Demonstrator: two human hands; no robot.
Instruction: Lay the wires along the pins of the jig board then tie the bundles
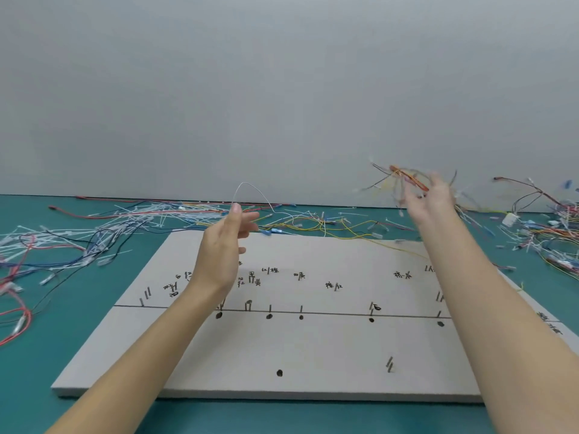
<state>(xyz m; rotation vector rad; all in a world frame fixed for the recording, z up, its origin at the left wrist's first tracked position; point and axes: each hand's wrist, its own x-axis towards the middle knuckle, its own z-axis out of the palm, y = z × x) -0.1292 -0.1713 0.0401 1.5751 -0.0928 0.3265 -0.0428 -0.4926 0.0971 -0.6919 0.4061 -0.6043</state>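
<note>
i'm at the sorting step — my left hand pinches a single white wire above the jig board, my right hand grips a blurred tangle of wires off the bench. next, i judge, the white wire goes down along the pins — none laid yet.

Wiring workshop, pinned jig board, loose wires

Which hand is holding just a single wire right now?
The left hand: it pinches one white wire looping above it, while the right hand holds a blurred multicoloured wire bundle.
</note>
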